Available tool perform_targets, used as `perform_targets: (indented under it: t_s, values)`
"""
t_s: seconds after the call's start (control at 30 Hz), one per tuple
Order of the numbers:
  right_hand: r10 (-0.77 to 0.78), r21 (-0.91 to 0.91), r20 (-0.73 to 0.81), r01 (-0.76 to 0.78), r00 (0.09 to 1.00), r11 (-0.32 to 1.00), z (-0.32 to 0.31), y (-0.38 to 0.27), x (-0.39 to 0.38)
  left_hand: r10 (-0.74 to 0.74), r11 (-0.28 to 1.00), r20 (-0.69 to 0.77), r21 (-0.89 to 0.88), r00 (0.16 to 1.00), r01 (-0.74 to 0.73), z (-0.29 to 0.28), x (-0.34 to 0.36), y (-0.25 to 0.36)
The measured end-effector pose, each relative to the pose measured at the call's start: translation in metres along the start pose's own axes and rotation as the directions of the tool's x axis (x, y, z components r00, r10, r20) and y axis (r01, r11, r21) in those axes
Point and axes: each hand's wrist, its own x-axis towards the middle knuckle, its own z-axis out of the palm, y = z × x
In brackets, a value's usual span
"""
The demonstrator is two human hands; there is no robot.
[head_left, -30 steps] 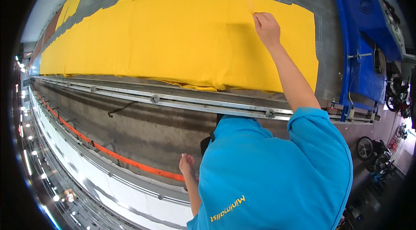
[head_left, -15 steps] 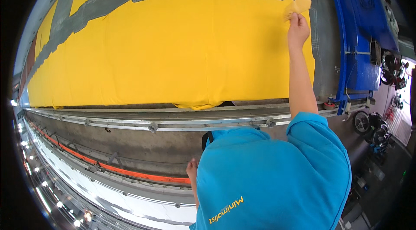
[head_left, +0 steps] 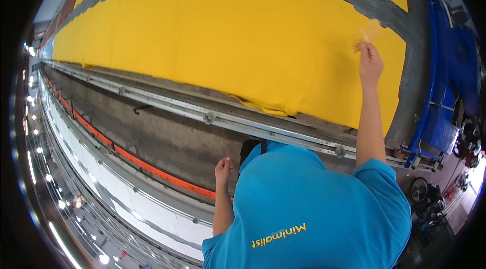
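My right hand point(head_left: 370, 60) is closed in a pinch on a small pale-yellow piece point(head_left: 371, 30), blurred by motion, held over the right end of a long sheet of yellow fabric point(head_left: 217, 36). The fabric lies on a dark grey table surface point(head_left: 415, 41) with ragged grey bands showing between yellow pieces. My left hand point(head_left: 223, 167) hangs low at my side, beside my blue shirt, its fingers loosely curled and apart with nothing seen in them.
A metal rail point(head_left: 152, 99) runs along the table's near edge. Blue machinery point(head_left: 445, 97) stands at the right end. An orange rail point(head_left: 142, 162) and a long white table point(head_left: 121, 188) lie behind me at lower left. Dark wheeled vehicles point(head_left: 425, 198) are at lower right.
My right hand has moved rightward, holding the pale piece, which showed clearly half a second ago and now blurs. The view has shifted and tilted. My left hand stays low.
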Motion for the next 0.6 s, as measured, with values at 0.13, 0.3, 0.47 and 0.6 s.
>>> perform_targets:
  t_s: [0.13,0.3,0.47,0.6]
  values:
    - [-0.161,0.064,0.19,0.152,0.968,0.986,0.057,-0.052,-0.05,-0.084,0.977,-0.047,0.191,0.995,0.091,-0.026,-0.025,-0.043]
    - [-0.576,0.071,0.311,0.585,0.756,0.808,0.118,-0.104,-0.105,-0.109,0.964,-0.198,0.219,0.974,0.153,-0.07,-0.019,-0.124]
    - [-0.606,0.087,0.317,0.614,0.729,0.785,0.175,-0.145,-0.147,-0.008,1.0,-0.245,-0.011,0.97,0.006,-0.105,0.027,-0.181]
    - [-0.632,0.065,0.242,0.638,0.736,0.767,0.241,-0.198,-0.16,-0.006,0.99,-0.151,-0.143,0.989,-0.016,-0.169,0.078,-0.176]
